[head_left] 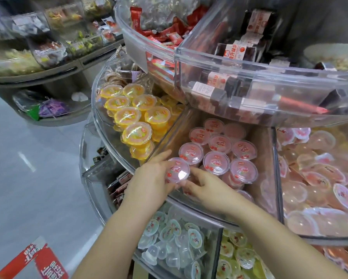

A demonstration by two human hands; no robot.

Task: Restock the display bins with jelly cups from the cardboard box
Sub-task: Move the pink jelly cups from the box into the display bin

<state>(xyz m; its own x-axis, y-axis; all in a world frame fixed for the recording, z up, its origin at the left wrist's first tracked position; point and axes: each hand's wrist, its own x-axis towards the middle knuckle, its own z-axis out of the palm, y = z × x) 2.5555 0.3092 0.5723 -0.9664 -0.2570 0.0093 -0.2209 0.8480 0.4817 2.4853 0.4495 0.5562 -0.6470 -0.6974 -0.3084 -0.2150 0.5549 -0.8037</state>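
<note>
A pink jelly cup [177, 170] with a red-printed lid sits at the front left corner of the clear middle bin [273, 158], on top of other cups. My left hand [151, 178] is wrapped around its left side. Fingertips of my right hand [205, 188] touch the cup's lower right edge; whether they grip it I cannot tell. Several more pink cups [216, 163] stand in rows behind it. Orange jelly cups [136, 131] fill the bin to the left. A red and white cardboard box [38, 260] flap shows at the bottom left on the floor.
An upper clear tier [249, 77] with dark wrapped bars and red candies overhangs the bins. Loose pink jellies [318, 178] fill the right bin. Clear and yellow small jellies [175, 244] lie in the lower tier. Another display stand [38, 57] is across the grey floor.
</note>
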